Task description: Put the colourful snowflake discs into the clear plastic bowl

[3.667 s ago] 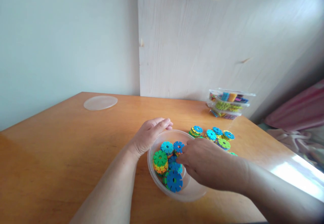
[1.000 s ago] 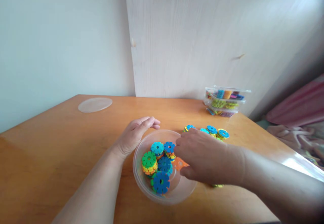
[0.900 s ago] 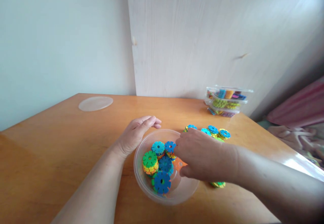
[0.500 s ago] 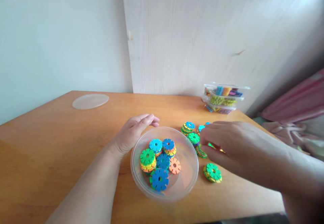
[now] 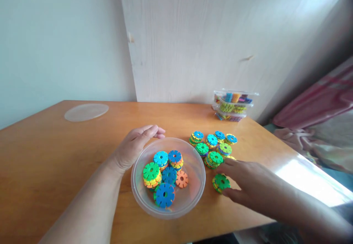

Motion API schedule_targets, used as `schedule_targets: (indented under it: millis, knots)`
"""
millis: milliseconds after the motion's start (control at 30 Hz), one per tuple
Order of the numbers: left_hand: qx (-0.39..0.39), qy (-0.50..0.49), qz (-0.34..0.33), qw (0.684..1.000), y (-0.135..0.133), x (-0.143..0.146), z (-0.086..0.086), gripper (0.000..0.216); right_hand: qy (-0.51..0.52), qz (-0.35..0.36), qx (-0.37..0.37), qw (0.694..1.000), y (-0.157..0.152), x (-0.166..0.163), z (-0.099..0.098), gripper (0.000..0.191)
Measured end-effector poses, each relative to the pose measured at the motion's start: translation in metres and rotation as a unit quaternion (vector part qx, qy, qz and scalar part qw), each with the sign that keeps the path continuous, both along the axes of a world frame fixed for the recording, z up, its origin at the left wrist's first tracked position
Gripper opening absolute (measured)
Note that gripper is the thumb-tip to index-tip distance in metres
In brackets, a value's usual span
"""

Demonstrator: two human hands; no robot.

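Observation:
A clear plastic tub (image 5: 199, 179) holds several stacks of notched plastic discs, with a blue disc (image 5: 164, 195), a green disc (image 5: 151, 171) and an orange disc (image 5: 182, 179) on show. My left hand (image 5: 140, 141) rests by the tub's far left rim, fingers extended and holding nothing. Right of the tub, my right hand (image 5: 234, 178) reaches over a green-topped disc stack (image 5: 221, 183), its thumb and fingers apart on either side. Whether it touches the stack I cannot tell. Just beyond stands another green-topped stack (image 5: 215, 158).
More disc stacks, such as a blue-topped one (image 5: 211, 140), stand grouped behind my right hand. A round translucent lid (image 5: 86, 112) lies at the table's back left. Stacked clear boxes (image 5: 234, 106) with colourful pieces stand at the back right, near a pink cloth (image 5: 311, 97).
My right hand has moved from the grouped stacks towards me, to the nearer green-topped stack, and its fingers have spread. The view has shifted slightly right; my left hand stays by the tub.

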State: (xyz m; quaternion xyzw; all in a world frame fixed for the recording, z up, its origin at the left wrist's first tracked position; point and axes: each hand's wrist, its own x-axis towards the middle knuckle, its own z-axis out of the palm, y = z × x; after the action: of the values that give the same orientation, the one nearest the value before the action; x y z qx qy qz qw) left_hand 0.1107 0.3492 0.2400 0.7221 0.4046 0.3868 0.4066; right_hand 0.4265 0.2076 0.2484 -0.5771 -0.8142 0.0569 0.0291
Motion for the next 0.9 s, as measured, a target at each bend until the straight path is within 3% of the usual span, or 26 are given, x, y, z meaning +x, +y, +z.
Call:
schedule_targets:
  millis: [133, 267, 400, 533, 767, 900]
  knots:
    - [0.015, -0.001, -0.005, 1.000, 0.001, -0.001, -0.001, 0.054, 0.015, 0.009, 0.043, 0.999, 0.003, -0.003, 0.016, 0.030]
    - [0.022, 0.003, -0.005, 1.000, 0.002, -0.003, -0.003, 0.054, 0.036, 0.060, 0.115, 0.991, 0.011, -0.031, 0.038, 0.035]
    - [0.029, 0.006, -0.006, 1.000, 0.003, -0.003, -0.003, 0.054, 0.015, 0.104, 0.086, 0.991, 0.024, -0.067, 0.051, 0.021]
    - [0.031, 0.001, -0.007, 1.000, 0.002, -0.003, -0.002, 0.054, -0.015, 0.110, 0.058, 0.992, 0.036, -0.082, 0.050, 0.021]
    - [0.028, -0.001, -0.012, 1.000, 0.001, -0.004, -0.002, 0.055, 0.000, 0.081, 0.103, 0.991, 0.029, -0.052, 0.051, 0.013]
    - [0.022, -0.002, -0.011, 1.000, 0.001, -0.004, -0.003, 0.054, -0.026, 0.024, 0.075, 0.997, 0.014, -0.019, 0.043, 0.017]
